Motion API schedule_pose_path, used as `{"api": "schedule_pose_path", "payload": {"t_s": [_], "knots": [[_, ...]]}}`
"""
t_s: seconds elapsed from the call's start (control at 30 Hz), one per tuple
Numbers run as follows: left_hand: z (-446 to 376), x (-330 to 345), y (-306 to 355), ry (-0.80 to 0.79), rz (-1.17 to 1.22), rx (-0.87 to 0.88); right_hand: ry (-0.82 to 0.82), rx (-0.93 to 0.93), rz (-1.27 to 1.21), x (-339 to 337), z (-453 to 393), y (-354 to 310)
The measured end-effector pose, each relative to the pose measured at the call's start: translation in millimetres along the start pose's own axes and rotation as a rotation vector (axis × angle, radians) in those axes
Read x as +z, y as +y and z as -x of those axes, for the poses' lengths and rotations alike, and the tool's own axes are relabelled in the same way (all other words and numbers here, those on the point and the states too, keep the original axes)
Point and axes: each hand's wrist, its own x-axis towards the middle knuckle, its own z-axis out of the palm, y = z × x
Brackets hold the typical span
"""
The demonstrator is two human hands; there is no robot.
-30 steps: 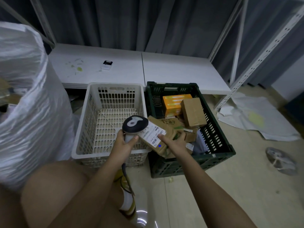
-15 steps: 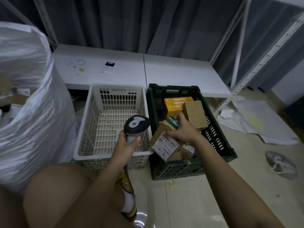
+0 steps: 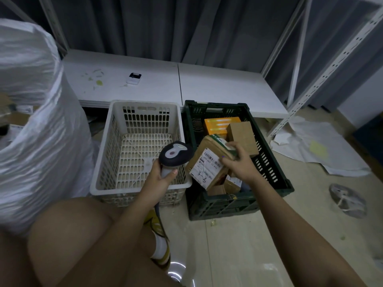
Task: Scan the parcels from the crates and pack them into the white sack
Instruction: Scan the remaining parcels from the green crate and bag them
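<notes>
My left hand (image 3: 159, 179) grips the handle of a barcode scanner (image 3: 175, 155) whose dark head sits over the white crate's right rim. My right hand (image 3: 238, 162) holds a brown cardboard parcel (image 3: 207, 162) by its upper edge, above the dark green crate (image 3: 267, 160). The parcel's white shipping label faces me, right beside the scanner head. More parcels lie in the green crate: an orange box (image 3: 217, 125), a plain brown box (image 3: 242, 137) and small ones under the held parcel. The white sack (image 3: 37, 125) stands at the left, its mouth open with parcels showing inside.
The white lattice crate (image 3: 136, 146) holds nothing. Behind both crates is a low white shelf board (image 3: 217, 88) with a small white device (image 3: 133, 78). Metal rack posts (image 3: 323, 77) rise on the right. Crumpled paper (image 3: 319, 146) and a sandal (image 3: 346, 199) lie on the floor.
My right hand put the scanned parcel down in the green crate, took hold of another, and has lifted it with its label toward the scanner. The scanner hand stayed nearly still.
</notes>
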Motion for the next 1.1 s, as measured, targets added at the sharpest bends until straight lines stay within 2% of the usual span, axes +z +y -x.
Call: {"api": "schedule_pose_path", "payload": {"t_s": [0.27,0.57,1.1], "knots": [[8,2,3,-0.115,-0.097,-0.018,0.128,0.039,-0.086,14,-27,-10],[6,1,-10,-0.199,-0.165,-0.047,0.119,0.061,-0.129,16,-40,-5],[4,3,-18,-0.22,-0.186,-0.043,0.088,0.046,-0.131,15,-39,-3]]}}
